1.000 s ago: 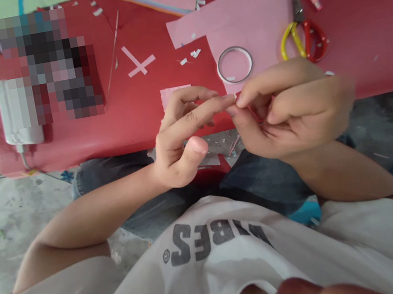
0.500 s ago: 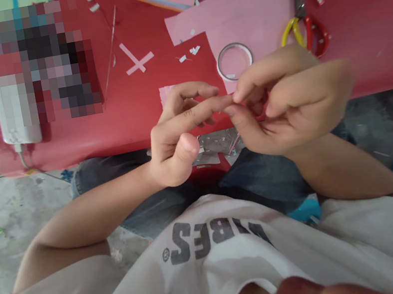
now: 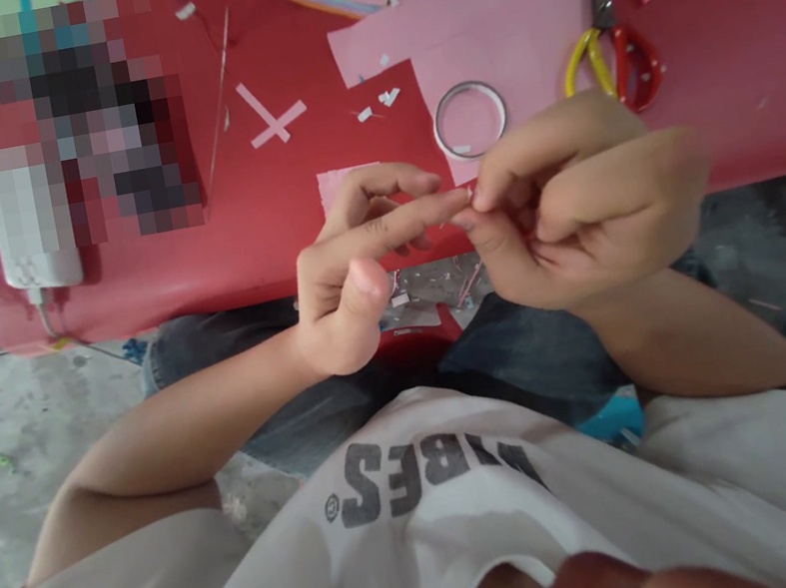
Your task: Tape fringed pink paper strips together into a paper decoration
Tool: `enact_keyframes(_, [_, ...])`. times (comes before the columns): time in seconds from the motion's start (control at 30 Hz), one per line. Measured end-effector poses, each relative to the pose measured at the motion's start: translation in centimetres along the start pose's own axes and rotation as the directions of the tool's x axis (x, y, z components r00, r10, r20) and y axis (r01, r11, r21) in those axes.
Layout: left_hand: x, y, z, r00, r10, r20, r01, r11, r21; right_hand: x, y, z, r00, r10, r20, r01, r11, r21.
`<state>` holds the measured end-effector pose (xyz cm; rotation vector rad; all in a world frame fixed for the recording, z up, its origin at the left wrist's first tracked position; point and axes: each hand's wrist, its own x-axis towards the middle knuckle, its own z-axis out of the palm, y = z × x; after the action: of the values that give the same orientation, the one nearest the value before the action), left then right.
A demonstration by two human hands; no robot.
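My left hand [image 3: 352, 281] is open, its index finger stretched to the right and its thumb apart. The tip of that finger meets my right hand [image 3: 574, 201], whose thumb and forefinger are pinched together. A tiny pale speck shows at the pinch; what it is I cannot make out. Just behind the hands a thin roll of tape [image 3: 470, 120] lies on a cut sheet of pink paper [image 3: 504, 21]. A small piece of pink paper [image 3: 335, 183] is partly hidden behind my left hand.
Scissors [image 3: 614, 57] with yellow and red handles lie at the right on the red table [image 3: 741, 70]. Two crossed pink strips [image 3: 276, 124] and white scraps [image 3: 389, 97] lie farther left. A white charger [image 3: 15, 219] with a cable sits at the left edge.
The right fingertips have shifted slightly to the right, and a pale speck now shows at the left index fingertip. The left thumb has moved slightly left and up.
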<state>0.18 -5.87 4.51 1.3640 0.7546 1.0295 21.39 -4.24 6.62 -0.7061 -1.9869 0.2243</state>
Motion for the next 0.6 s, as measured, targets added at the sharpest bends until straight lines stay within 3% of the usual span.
enact_keyframes(0.2, [0.1,-1.0,0.5,0.993,0.111,-0.031,-0.11,0.993,0.054,-0.3,0.3,0.2,0.998,0.0,-0.057,-0.001,1.0,-0.013])
enact_keyframes(0.43, [0.4,-1.7,0.6,0.975,0.214,-0.054,-0.21,0.975,0.069,-0.1,-0.2,0.2,0.997,0.065,0.032,-0.061,0.991,-0.117])
enact_keyframes(0.5, [0.3,-1.5,0.3,0.98,0.2,-0.027,-0.197,0.978,0.071,0.0,-0.2,0.2,0.997,0.068,0.046,-0.06,0.985,-0.16])
enact_keyframes(0.6, [0.2,-0.7,-0.2,0.997,0.078,0.026,-0.08,0.994,0.078,-0.1,-0.2,0.0,1.0,0.023,0.013,-0.021,0.994,-0.107])
